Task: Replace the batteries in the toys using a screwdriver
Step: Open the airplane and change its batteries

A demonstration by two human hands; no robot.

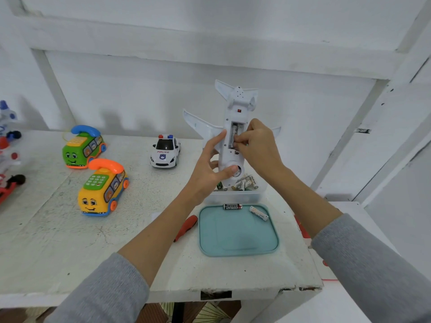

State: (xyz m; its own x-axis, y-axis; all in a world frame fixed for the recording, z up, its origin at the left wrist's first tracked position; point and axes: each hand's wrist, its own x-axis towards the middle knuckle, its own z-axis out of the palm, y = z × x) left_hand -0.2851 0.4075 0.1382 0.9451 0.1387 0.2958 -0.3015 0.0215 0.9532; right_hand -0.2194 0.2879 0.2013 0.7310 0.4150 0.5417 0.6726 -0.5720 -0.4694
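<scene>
Head | left hand [211, 169] grips airplane [233, 136] | right hand [256, 145] pinches battery [236, 139]

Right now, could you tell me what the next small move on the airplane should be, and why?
Probably press the battery fully down into the open compartment: the right hand pinches it there while the left hand steadies the upturned toy airplane.

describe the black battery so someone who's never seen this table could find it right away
Start at the teal tray lying flat on the white table, just in front of the clear tub of batteries. Two batteries lie along the tray's far rim. The black battery is the left one, dark with white lettering; its neighbour is white.
</scene>
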